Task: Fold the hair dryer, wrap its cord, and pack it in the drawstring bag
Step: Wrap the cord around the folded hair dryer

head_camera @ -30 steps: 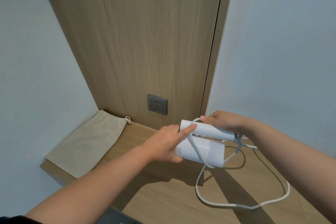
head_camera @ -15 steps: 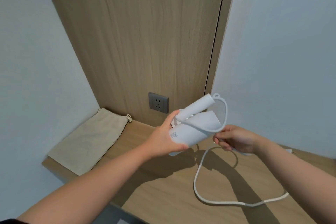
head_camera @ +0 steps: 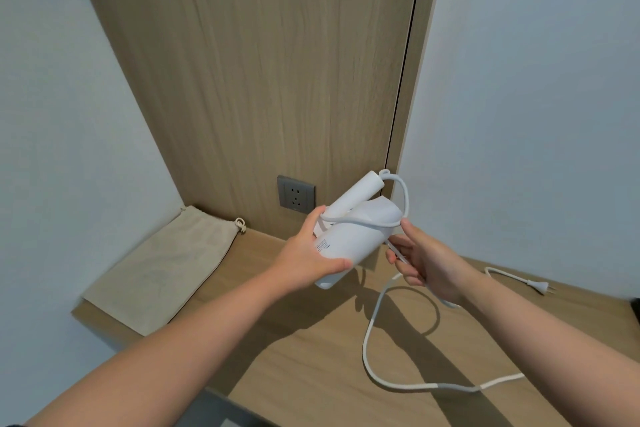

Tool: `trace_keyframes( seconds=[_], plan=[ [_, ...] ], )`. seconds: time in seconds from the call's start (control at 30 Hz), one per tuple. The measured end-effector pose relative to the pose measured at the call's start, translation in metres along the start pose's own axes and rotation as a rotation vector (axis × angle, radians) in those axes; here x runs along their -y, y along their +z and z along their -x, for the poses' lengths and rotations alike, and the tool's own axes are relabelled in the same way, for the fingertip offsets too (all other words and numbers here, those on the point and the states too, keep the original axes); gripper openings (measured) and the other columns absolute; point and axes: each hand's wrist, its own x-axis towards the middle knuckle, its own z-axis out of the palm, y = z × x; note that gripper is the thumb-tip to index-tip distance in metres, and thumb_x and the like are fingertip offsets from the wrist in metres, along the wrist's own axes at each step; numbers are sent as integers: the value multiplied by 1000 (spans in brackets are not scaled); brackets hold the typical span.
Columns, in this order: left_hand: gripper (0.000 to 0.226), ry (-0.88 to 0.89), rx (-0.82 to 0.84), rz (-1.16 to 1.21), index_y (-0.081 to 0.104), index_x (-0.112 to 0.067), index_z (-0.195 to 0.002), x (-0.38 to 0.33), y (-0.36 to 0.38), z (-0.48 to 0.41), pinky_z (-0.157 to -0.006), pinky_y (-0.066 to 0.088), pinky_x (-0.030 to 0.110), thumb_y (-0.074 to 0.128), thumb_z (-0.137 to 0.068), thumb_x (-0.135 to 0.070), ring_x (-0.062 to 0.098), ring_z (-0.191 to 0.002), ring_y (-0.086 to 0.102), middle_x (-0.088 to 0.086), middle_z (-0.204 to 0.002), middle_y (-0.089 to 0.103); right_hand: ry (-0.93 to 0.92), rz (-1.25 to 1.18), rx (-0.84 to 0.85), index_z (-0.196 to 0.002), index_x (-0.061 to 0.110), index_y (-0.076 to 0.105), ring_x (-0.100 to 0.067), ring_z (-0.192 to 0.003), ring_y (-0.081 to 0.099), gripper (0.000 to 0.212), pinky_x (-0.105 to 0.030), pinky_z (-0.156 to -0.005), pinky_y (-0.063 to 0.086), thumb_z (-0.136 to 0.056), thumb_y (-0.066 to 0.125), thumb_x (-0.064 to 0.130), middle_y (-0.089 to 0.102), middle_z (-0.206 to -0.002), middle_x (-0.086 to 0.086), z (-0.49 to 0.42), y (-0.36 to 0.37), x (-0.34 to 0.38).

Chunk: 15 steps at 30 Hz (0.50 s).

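Hair dryer (head_camera: 349,236) white plastic, smooth, satin-matt, small grey print on the body. Cord (head_camera: 367,350) white, smooth rubbery sheath; plug (head_camera: 540,286) white plastic with metal prongs. Drawstring bag (head_camera: 162,267) beige woven cloth, matt, lightly creased. Worktop (head_camera: 311,374) and back panel (head_camera: 277,62) light wood-grain laminate, matt. Socket (head_camera: 296,194) grey plastic, matt. Walls (head_camera: 536,97) painted, matt.
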Motion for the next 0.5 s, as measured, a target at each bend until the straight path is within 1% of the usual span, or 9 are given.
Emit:
trace_keyframes(
  seconds=[0.1,0.17,0.23,0.33,0.5],
  plan=[
    [98,-10,11,25,15,-48,-141,1,0,0,-89,52,40,78,-66,-40,21,-101,57,-1,-115,53,-8,-57,0,-97,10,58,-12,-47,25,48,-23,-43,20,-94,35,52,51,-71,-2,0,3,1],
    [101,-16,17,35,13,-49,-142,1,0,1,-91,52,41,78,-65,-41,21,-104,57,-3,-123,52,-5,-68,3,-96,8,56,-12,-47,26,44,-22,-41,22,-96,36,46,51,-70,-3,0,3,2],
    [103,-27,13,48,12,-48,-144,2,1,2,-92,50,39,79,-66,-40,20,-107,56,-5,-128,50,12,-82,-11,-97,5,54,-11,-45,28,38,-21,-38,24,-98,36,38,51,-70,-4,-1,4,3],
    [105,-40,12,51,8,-45,-147,2,3,5,-90,48,34,79,-70,-35,19,-109,54,-7,-129,47,54,-120,-48,-94,5,53,-11,-42,30,28,-20,-35,25,-98,38,28,50,-69,-6,-2,5,0],
    [108,-44,38,60,6,-47,-147,3,7,9,-93,48,35,79,-69,-34,17,-115,51,-11,-138,41,120,-107,-115,-82,6,50,-11,-42,30,23,-21,-36,24,-97,36,16,45,-69,-6,-5,6,-8]
  ],
)
